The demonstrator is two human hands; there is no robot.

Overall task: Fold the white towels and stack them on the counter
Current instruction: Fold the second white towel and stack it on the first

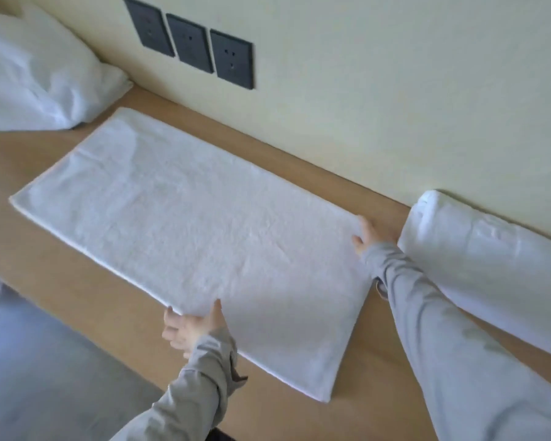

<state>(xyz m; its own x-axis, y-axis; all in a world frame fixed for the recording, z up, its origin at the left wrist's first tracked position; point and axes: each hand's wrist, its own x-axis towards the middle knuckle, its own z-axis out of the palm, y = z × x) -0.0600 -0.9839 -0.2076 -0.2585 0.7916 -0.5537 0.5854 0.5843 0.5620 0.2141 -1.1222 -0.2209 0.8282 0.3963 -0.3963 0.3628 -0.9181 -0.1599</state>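
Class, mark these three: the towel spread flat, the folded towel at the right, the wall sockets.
spread towel (188, 224), head view, middle of its top face.
folded towel (490, 259), head view, its upper face.
wall sockets (190, 43), head view, the middle plate.

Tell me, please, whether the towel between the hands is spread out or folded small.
Spread out: the towel lies flat on the counter as one long rectangle, with no flap turned over.
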